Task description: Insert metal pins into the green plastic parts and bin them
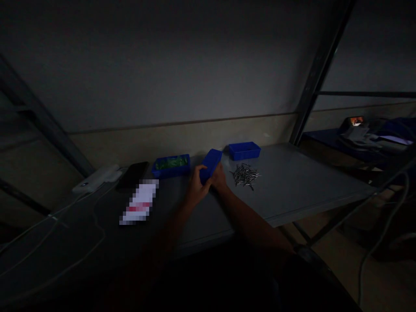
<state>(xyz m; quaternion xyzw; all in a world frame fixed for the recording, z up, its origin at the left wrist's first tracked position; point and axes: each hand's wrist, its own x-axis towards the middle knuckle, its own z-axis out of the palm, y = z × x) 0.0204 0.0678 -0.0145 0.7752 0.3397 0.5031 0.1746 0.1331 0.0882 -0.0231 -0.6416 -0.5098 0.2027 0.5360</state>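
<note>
A small blue plastic tray (212, 162) is tilted up off the grey table (292, 186), held between both hands. My left hand (196, 187) grips its near left end and my right hand (219, 178) wraps its right side. A pile of small metal screws (245, 175) lies on the table just right of my hands. Behind them sits another blue tray (244, 150). To the left a third blue tray (171, 166) holds green pieces.
A black phone (133, 174), a white device (97, 177) with cables and a pixelated paper (139, 203) lie at the left. A metal rack post (316, 73) rises at the right, with a cluttered shelf (373, 134) beyond. The scene is dim.
</note>
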